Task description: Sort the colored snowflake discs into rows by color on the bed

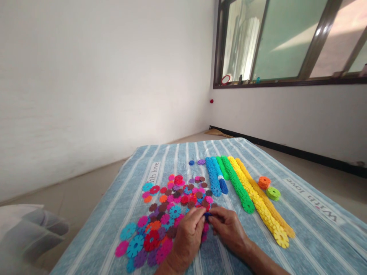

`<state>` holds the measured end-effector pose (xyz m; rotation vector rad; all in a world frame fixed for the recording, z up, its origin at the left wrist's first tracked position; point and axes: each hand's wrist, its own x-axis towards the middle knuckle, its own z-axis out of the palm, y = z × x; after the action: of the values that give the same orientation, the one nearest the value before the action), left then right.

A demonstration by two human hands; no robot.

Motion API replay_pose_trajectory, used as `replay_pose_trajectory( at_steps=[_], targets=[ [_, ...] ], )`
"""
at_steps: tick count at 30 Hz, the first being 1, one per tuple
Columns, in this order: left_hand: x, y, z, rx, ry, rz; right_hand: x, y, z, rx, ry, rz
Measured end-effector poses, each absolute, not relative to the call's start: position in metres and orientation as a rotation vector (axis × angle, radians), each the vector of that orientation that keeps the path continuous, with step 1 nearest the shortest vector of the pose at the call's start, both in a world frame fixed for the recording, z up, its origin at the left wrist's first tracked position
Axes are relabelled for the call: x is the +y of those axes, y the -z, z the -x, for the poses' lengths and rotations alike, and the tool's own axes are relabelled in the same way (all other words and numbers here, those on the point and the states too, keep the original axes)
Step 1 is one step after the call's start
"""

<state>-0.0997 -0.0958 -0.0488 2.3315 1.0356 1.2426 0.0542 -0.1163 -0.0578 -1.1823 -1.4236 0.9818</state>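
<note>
The dark blue disc [207,215] sits in the narrow gap between the two hands, at the fingertips; the fingers cover most of it, so whether it is one disc or a few together cannot be told. Going by the loose pieces, it is probably light, thin plastic with a notched rim, fairly stiff with a little give, smooth enough to slip if pinched off-centre but hardly fragile. The best hold is likely the rim, thumb on one face and forefinger on the other, keeping the notches free.

The left hand [187,231] has its thumb and forefinger closed on the disc's near-left side, the other fingers curled. The right hand [229,228] pinches it from the other side, thumb and forefinger together on it.

Around and left of the left hand spreads a pile of loose notched discs [135,245], pink, red, turquoise, purple, brown and orange. Beyond the right hand run overlapping blue rows [213,179], a short dark blue run [224,186] and a green row [236,185]; farther to its right lie a yellow row [259,201] and an amber row [277,213], then an orange stack [263,182] and a lime stack [273,193]. Well ahead of both hands are a purple stack [201,162] and a small blue stack [191,162]. Beneath everything is a striped cloth [315,244].
</note>
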Motion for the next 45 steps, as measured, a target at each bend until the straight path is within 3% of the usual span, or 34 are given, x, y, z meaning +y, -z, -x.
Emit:
replay_pose_trajectory(
  at_steps=[5,11,19,45],
  targets=[
    [-0.101,0.048,0.097,0.966,-1.343,-2.528,-0.100,0.044,-0.094,-1.473,-0.731,1.381],
    [-0.109,0.041,0.092,0.754,-1.073,-2.763,-0.071,0.030,-0.142,-1.673,-0.373,1.783],
    [-0.115,0.049,0.088,0.614,-0.909,-2.818,-0.047,0.029,-0.142,-1.903,-0.342,1.893],
    [-0.116,0.067,0.082,0.674,-0.919,-2.976,-0.040,0.035,-0.131,-1.918,-0.213,2.180]
  ],
)
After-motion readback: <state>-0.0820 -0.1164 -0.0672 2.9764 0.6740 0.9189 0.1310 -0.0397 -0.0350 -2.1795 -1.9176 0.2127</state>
